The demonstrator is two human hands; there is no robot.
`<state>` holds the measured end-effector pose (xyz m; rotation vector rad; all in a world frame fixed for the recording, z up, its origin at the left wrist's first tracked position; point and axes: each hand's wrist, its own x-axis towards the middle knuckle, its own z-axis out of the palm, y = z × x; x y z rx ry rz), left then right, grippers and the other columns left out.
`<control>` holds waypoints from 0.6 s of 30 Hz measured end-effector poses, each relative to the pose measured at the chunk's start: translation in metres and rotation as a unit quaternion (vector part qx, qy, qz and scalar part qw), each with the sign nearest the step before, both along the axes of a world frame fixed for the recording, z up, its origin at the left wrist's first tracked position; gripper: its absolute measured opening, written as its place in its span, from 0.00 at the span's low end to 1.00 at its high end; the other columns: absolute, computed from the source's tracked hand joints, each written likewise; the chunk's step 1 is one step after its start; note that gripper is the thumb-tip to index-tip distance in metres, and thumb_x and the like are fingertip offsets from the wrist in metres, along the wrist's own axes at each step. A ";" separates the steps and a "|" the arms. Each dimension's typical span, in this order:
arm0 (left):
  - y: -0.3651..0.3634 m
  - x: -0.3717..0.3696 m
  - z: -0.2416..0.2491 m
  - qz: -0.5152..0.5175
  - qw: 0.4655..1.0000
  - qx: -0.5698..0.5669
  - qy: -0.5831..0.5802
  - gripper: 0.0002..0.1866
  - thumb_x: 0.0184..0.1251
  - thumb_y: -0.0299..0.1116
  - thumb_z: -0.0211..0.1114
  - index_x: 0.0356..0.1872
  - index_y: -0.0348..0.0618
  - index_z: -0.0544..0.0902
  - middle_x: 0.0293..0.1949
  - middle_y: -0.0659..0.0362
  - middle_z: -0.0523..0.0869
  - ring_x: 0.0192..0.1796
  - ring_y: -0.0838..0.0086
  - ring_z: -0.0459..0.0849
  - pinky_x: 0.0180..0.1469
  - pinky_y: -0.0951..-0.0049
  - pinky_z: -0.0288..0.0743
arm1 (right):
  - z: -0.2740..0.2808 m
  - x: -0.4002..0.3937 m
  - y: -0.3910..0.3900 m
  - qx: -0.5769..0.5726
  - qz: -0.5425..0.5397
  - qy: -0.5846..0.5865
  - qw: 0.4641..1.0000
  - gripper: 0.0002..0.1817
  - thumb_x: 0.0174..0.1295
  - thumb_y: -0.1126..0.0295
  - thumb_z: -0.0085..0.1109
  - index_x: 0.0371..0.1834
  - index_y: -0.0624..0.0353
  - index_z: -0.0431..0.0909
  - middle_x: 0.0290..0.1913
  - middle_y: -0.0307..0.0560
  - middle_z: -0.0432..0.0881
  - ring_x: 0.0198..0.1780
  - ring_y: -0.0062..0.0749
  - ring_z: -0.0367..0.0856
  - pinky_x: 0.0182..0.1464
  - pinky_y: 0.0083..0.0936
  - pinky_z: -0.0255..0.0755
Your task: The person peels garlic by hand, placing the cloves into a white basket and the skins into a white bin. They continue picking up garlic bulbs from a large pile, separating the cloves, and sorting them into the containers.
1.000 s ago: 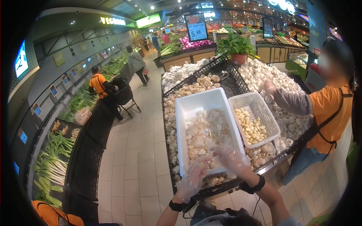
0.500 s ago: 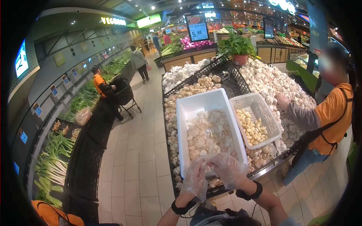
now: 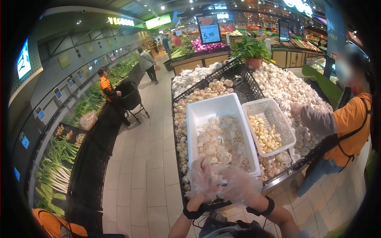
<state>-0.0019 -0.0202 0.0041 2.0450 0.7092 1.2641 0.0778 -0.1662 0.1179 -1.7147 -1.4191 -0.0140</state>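
Note:
My left hand (image 3: 203, 179) and my right hand (image 3: 238, 183), both in clear plastic gloves, are close together over the near end of a white foam box (image 3: 193, 131). Motion blurs them, and whatever lies between their fingers cannot be made out. Garlic bulbs and papery skins (image 3: 216, 144) lie in the box. To its right, a white perforated basket (image 3: 283, 129) contains peeled cloves (image 3: 265, 135). Both containers rest on a display of loose garlic bulbs (image 3: 278, 85).
At the right, a person in an orange vest (image 3: 351, 119) reaches into the garlic. A potted plant (image 3: 254, 62) stands behind the black crates. Left of the aisle, another person in orange is beside a black cart (image 3: 129, 95). Part of an orange garment (image 3: 59, 226) shows at the lower left.
Both my hands have shifted; the left is raised and turned, the right is a little lower and more blurred. The far walker and the person at the right have barely moved.

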 end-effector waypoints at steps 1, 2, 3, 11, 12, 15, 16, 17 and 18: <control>0.003 0.004 0.003 0.028 0.999 0.038 -0.010 0.15 0.69 0.31 0.58 0.55 0.40 0.75 0.44 0.56 0.79 0.36 0.75 0.74 0.39 0.74 0.71 | 0.006 -0.002 -0.002 0.017 0.027 -0.069 0.997 0.14 0.53 0.61 0.67 0.37 0.55 0.76 0.28 0.48 0.77 0.30 0.48 0.77 0.34 0.40 0.72; 0.005 0.006 0.006 0.055 0.995 0.076 -0.020 0.17 0.68 0.30 0.59 0.56 0.40 0.75 0.45 0.56 0.78 0.36 0.74 0.74 0.40 0.73 0.71 | 0.001 0.000 0.000 0.017 0.025 -0.068 0.997 0.14 0.53 0.61 0.67 0.37 0.55 0.76 0.28 0.48 0.77 0.30 0.48 0.77 0.34 0.40 0.72; 0.005 0.008 0.008 0.055 0.995 0.077 -0.019 0.17 0.68 0.30 0.59 0.56 0.40 0.75 0.45 0.56 0.78 0.36 0.74 0.74 0.40 0.73 0.71 | -0.007 0.004 0.003 -0.047 0.086 -0.057 0.994 0.17 0.54 0.63 0.65 0.43 0.57 0.74 0.31 0.51 0.77 0.34 0.48 0.78 0.37 0.39 0.72; -0.004 0.011 0.039 0.066 0.994 0.037 0.075 0.18 0.65 0.28 0.62 0.55 0.39 0.75 0.43 0.57 0.80 0.37 0.73 0.77 0.40 0.73 0.74 | -0.026 -0.001 0.007 -0.076 0.073 -0.107 0.989 0.19 0.50 0.62 0.67 0.42 0.58 0.74 0.27 0.52 0.78 0.31 0.48 0.79 0.34 0.41 0.72; 0.001 0.014 0.034 0.064 0.996 0.034 0.060 0.17 0.65 0.28 0.62 0.55 0.39 0.76 0.43 0.57 0.80 0.37 0.74 0.77 0.40 0.73 0.74 | -0.030 0.004 0.006 -0.059 0.101 -0.155 0.981 0.18 0.50 0.62 0.66 0.41 0.59 0.74 0.28 0.52 0.78 0.31 0.48 0.80 0.34 0.41 0.72; 0.019 0.023 0.016 0.060 0.997 0.028 0.030 0.16 0.67 0.29 0.62 0.54 0.39 0.76 0.43 0.58 0.80 0.37 0.75 0.78 0.39 0.74 0.75 | -0.035 0.001 0.006 -0.033 0.149 -0.203 0.967 0.16 0.50 0.65 0.64 0.39 0.59 0.75 0.29 0.52 0.79 0.32 0.48 0.80 0.35 0.40 0.74; 0.028 0.026 0.007 -0.013 0.996 -0.086 -0.005 0.18 0.67 0.32 0.63 0.55 0.39 0.75 0.41 0.57 0.81 0.38 0.74 0.79 0.39 0.73 0.75 | -0.036 -0.002 0.007 -0.027 0.169 -0.203 0.964 0.14 0.50 0.66 0.62 0.38 0.60 0.76 0.29 0.52 0.79 0.33 0.48 0.81 0.36 0.38 0.75; 0.032 0.027 0.003 -0.086 0.976 -0.198 -0.040 0.20 0.66 0.36 0.65 0.55 0.39 0.73 0.40 0.57 0.81 0.38 0.72 0.80 0.40 0.71 0.76 | -0.034 -0.006 0.011 -0.027 0.169 -0.203 0.964 0.14 0.50 0.66 0.62 0.38 0.60 0.76 0.29 0.52 0.79 0.33 0.48 0.81 0.36 0.38 0.75; 0.023 0.026 0.018 -0.086 0.976 -0.198 -0.040 0.20 0.66 0.36 0.65 0.55 0.39 0.73 0.40 0.57 0.81 0.38 0.72 0.80 0.40 0.71 0.76 | -0.032 -0.011 0.015 -0.096 0.195 -0.184 0.959 0.12 0.52 0.67 0.60 0.38 0.60 0.76 0.29 0.50 0.79 0.34 0.46 0.81 0.35 0.36 0.76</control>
